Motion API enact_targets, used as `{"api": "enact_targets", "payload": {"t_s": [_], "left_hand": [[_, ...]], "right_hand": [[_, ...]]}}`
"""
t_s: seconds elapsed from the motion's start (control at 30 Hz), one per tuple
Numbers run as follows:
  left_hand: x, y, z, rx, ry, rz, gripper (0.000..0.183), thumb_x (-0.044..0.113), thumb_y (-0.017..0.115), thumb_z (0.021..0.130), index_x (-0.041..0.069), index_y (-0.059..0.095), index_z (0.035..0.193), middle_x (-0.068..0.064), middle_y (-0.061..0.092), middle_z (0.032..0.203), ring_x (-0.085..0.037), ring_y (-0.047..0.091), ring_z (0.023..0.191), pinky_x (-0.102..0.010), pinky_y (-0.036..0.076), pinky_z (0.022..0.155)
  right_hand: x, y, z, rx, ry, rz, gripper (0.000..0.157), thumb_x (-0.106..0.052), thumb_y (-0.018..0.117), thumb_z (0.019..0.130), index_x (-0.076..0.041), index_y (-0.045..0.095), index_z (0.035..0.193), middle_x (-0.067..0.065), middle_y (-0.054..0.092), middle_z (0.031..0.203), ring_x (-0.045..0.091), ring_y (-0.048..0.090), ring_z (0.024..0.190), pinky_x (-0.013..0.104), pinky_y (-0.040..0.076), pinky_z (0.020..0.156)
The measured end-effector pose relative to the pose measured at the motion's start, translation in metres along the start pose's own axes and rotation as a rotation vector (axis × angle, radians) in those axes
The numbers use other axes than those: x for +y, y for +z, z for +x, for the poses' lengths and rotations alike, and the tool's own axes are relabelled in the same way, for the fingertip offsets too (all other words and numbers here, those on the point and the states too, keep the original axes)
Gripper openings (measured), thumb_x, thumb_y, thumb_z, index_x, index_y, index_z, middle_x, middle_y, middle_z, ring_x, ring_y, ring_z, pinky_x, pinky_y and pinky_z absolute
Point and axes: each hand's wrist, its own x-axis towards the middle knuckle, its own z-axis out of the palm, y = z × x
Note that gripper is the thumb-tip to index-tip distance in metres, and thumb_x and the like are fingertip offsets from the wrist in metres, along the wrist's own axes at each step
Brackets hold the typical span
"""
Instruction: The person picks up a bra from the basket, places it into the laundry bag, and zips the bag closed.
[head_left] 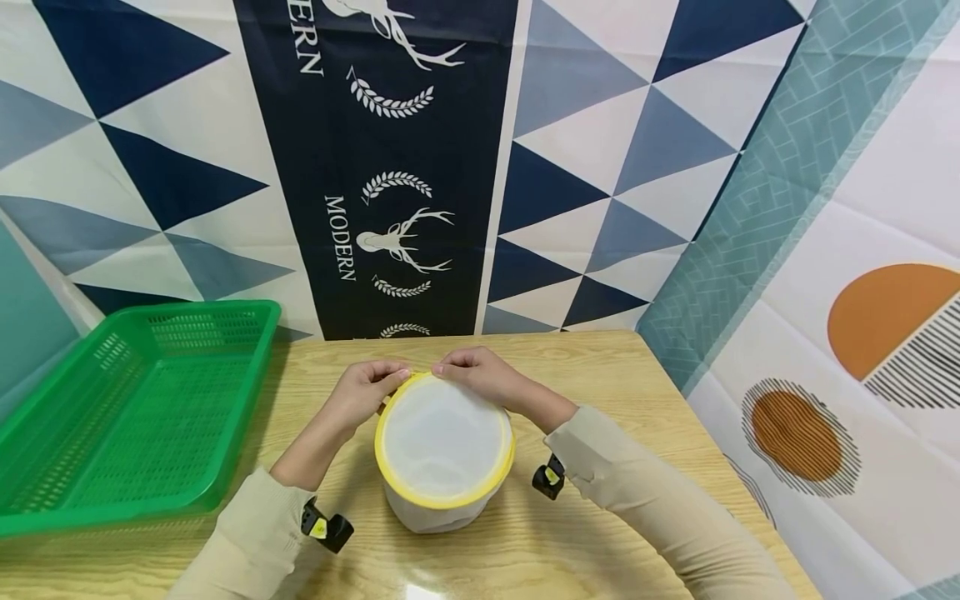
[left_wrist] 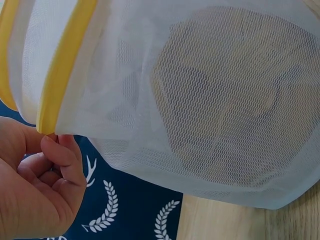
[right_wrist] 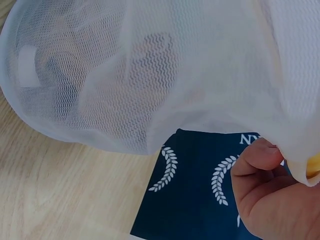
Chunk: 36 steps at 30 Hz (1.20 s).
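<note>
A round white mesh laundry bag (head_left: 444, 437) with yellow trim stands on the table, its pale lid facing up. At the far left of its rim, my left hand (head_left: 367, 392) pinches the yellow edge. Beside it my right hand (head_left: 483, 375) grips the rim between thumb and curled fingers, the two hands close together. From the left wrist view, the yellow trim (left_wrist: 64, 65) meets my left fingertips. My right hand (right_wrist: 267, 187) holds the white fabric by the yellow edge in the right wrist view. Darker shapes show through the mesh; what they are I cannot tell.
On the left stands a green plastic basket (head_left: 213, 450) with perforated walls. The wooden table (head_left: 600, 542) ends at a patterned wall cloth (head_left: 405, 275) at the back. Another cloth with orange circles (head_left: 885, 467) hangs along the right side.
</note>
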Motion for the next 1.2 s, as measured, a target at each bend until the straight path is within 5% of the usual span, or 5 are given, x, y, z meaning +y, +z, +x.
{"api": "enact_targets", "payload": {"t_s": [0.3, 0.63, 0.8, 1.03, 1.2], "left_hand": [[-0.003, -0.004, 0.002, 0.005, -0.010, -0.005, 0.029, 0.028, 0.051, 0.089, 0.007, 0.061, 0.105, -0.004, 0.057, 0.088, -0.015, 0.050, 0.073, -0.022, 0.042, 0.055], [-0.002, -0.007, 0.001, -0.007, -0.032, -0.016, 0.030, 0.028, 0.050, 0.089, 0.005, 0.060, 0.106, -0.004, 0.059, 0.088, -0.013, 0.052, 0.072, -0.023, 0.043, 0.056], [-0.001, -0.007, 0.000, -0.009, -0.018, -0.022, 0.030, 0.028, 0.051, 0.089, 0.005, 0.059, 0.106, -0.005, 0.057, 0.090, -0.013, 0.049, 0.069, -0.023, 0.044, 0.057], [0.002, -0.004, -0.001, -0.012, -0.020, -0.030, 0.031, 0.029, 0.051, 0.089, 0.005, 0.060, 0.107, -0.004, 0.058, 0.089, -0.014, 0.051, 0.072, -0.022, 0.044, 0.056], [0.004, -0.002, 0.000, -0.022, -0.018, -0.022, 0.031, 0.030, 0.051, 0.089, 0.006, 0.060, 0.107, -0.004, 0.058, 0.088, -0.014, 0.052, 0.074, -0.022, 0.044, 0.057]], "right_hand": [[0.010, -0.008, -0.001, 0.074, 0.080, 0.047, 0.024, -0.029, 0.052, 0.089, -0.011, 0.065, 0.097, 0.006, 0.062, 0.090, 0.011, 0.057, 0.056, 0.026, 0.050, 0.051], [0.009, -0.008, 0.001, 0.052, 0.091, 0.104, 0.024, -0.024, 0.050, 0.089, -0.006, 0.064, 0.097, 0.006, 0.061, 0.091, 0.009, 0.056, 0.057, 0.024, 0.050, 0.052], [0.007, -0.009, 0.001, 0.057, 0.086, 0.059, 0.027, -0.030, 0.052, 0.088, -0.009, 0.065, 0.099, 0.005, 0.062, 0.100, 0.008, 0.057, 0.058, 0.024, 0.050, 0.053], [0.000, -0.007, 0.003, 0.028, 0.037, -0.066, 0.028, -0.039, 0.056, 0.084, -0.014, 0.066, 0.089, 0.001, 0.062, 0.081, 0.010, 0.055, 0.059, 0.025, 0.049, 0.053], [-0.004, -0.004, 0.004, -0.031, -0.039, -0.111, 0.026, -0.035, 0.057, 0.085, -0.017, 0.065, 0.101, 0.002, 0.063, 0.098, 0.010, 0.059, 0.066, 0.027, 0.051, 0.057]]}}
